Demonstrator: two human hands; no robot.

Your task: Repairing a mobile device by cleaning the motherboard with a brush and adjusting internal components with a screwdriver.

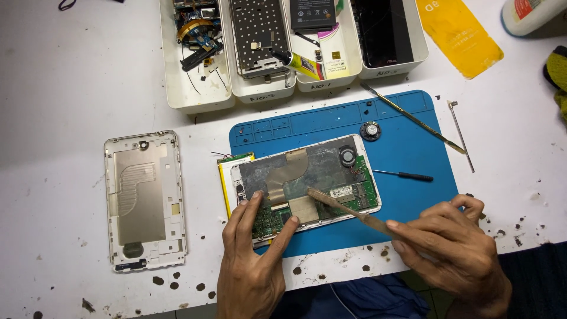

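Note:
An opened tablet (319,171) lies on a blue work mat (407,147), its green circuit board and grey shielding exposed. My left hand (251,260) rests on its lower left part, thumb and forefinger spread on the board. My right hand (458,251) holds a flat metal pry tool (348,210) whose tip lies on the middle of the tablet. The tablet's pale back cover (144,198) lies apart on the white table, to the left.
Several white trays (195,100) with phone parts, a glue tube and a dark screen stand at the back. On the mat lie a small round speaker (370,130), a thin black screwdriver (404,175) and a long metal spudger (413,120). A yellow card (458,35) lies back right.

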